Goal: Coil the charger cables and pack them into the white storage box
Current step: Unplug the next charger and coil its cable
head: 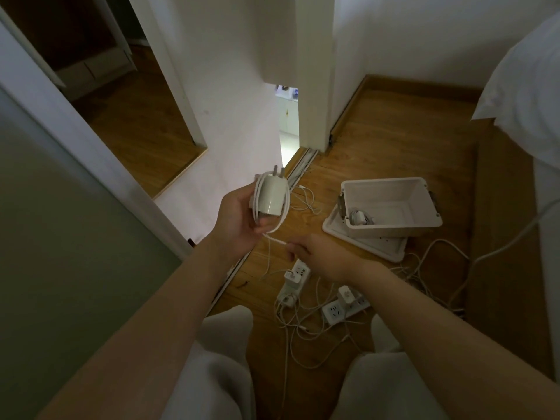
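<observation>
While left hand [239,216] grips the charger [271,197] | right hand [321,256] pinches its cable [274,237] | white storage box [394,231] rim well apart

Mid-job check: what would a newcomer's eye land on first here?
Centre frame, the left hand holds a white rounded plug-in charger with its thin white cable looped round it; the right hand pinches the cable just below. To the right, on the wooden floor, sits the open white plastic storage box with one coiled charger inside. Nearer lie tangled white cables.

One head-worn wide view faces forward and steeply down. The left hand [238,218] and right hand [319,256] sit near, the floor [394,140] beyond.
</observation>
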The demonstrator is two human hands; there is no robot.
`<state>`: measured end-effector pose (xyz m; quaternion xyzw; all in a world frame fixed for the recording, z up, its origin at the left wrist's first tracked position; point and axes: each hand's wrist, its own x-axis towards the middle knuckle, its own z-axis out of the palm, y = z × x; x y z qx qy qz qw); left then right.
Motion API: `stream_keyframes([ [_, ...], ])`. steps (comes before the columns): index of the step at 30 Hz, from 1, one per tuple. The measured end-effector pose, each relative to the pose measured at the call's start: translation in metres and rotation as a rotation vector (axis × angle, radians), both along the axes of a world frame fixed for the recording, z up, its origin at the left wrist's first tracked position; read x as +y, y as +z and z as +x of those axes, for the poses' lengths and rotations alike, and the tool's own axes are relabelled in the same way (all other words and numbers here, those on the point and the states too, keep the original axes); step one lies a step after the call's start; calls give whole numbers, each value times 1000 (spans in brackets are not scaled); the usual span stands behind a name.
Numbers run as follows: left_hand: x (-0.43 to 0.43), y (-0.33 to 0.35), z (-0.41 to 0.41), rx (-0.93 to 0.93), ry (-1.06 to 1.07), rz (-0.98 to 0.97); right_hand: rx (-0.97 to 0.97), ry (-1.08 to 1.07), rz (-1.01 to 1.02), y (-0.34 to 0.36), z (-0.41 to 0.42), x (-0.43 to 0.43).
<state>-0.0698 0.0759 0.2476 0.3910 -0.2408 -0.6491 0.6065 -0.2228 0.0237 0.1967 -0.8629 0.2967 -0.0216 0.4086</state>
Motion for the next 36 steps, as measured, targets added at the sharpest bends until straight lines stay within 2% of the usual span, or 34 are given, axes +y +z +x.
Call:
stream_keyframes([
  [3, 4, -2, 7, -322, -170, -7, 28, -67, -60, 1, -7, -9],
  [7, 8, -6, 12, -799, -296, 148, 17, -174, -116, 5, -14, -19],
  [11, 10, -16, 12, -1121, -360, 177, 12, -256, -177, 12, -16, -21],
  [14, 9, -24, 16, -1237, -254, 194, 20, -270, -232, 17, -14, -16],
  [22, 7, -30, 20, -1327, 16, 292, -67, -218, -279, 30, -9, -2],
  [26, 3, -25, 17, -1167, 178, 335, -57, -123, -276, 31, -4, 13],
  [36, -9, -15, -4, -669, 380, 381, -66, 5, -191, 20, 16, 34],
])
